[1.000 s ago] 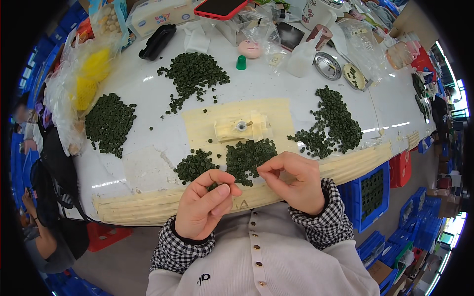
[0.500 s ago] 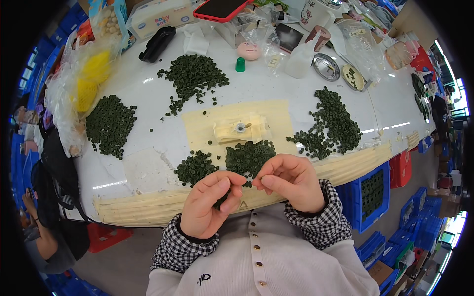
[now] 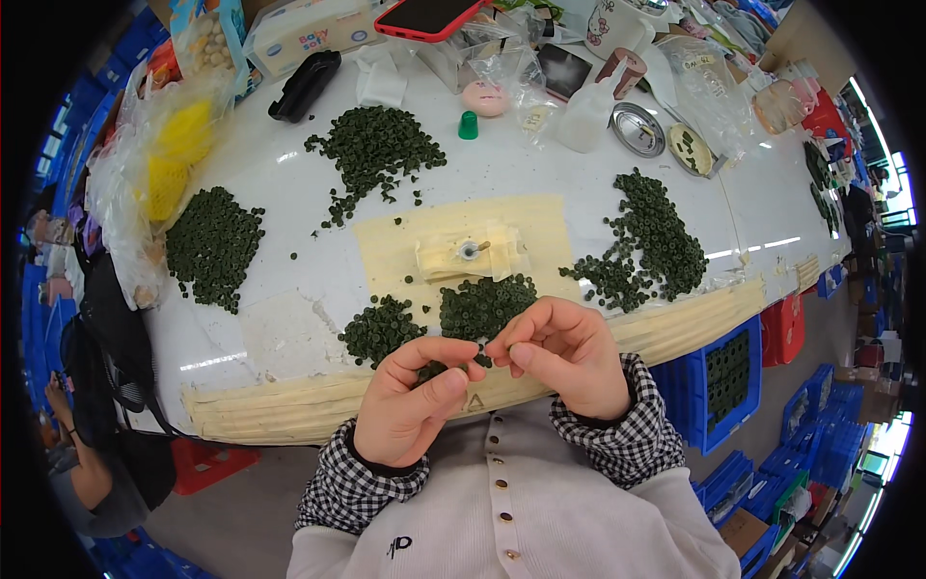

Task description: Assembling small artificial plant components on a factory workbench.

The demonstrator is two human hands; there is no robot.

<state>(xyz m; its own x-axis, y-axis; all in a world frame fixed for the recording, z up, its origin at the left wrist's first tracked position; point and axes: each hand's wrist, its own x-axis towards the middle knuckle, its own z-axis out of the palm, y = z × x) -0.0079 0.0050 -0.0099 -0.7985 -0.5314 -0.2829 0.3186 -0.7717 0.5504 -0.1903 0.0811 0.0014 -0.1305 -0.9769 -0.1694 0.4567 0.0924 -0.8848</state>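
My left hand (image 3: 410, 400) is curled at the near edge of the white table (image 3: 540, 169), cupping several small dark green rings (image 3: 431, 371). My right hand (image 3: 564, 352) sits just beside it, its fingertips pinched close to the left thumb on something too small to make out. Two little heaps of the same green rings (image 3: 487, 306) lie right behind the hands. Beyond them a small cream block with a metal pin (image 3: 470, 253) stands on a cream mat (image 3: 540, 236).
Bigger green ring piles lie at the left (image 3: 214, 246), the back (image 3: 376, 154) and the right (image 3: 651, 241). Plastic bags, a red phone (image 3: 429, 14), a black case (image 3: 304, 85), a green cap (image 3: 468, 124) and tins crowd the far side. Blue crates (image 3: 728, 381) stand beside the table.
Both hands have drawn slightly nearer to my body and closer together. The right fingertips now meet the left thumb. The piles on the table have not moved.
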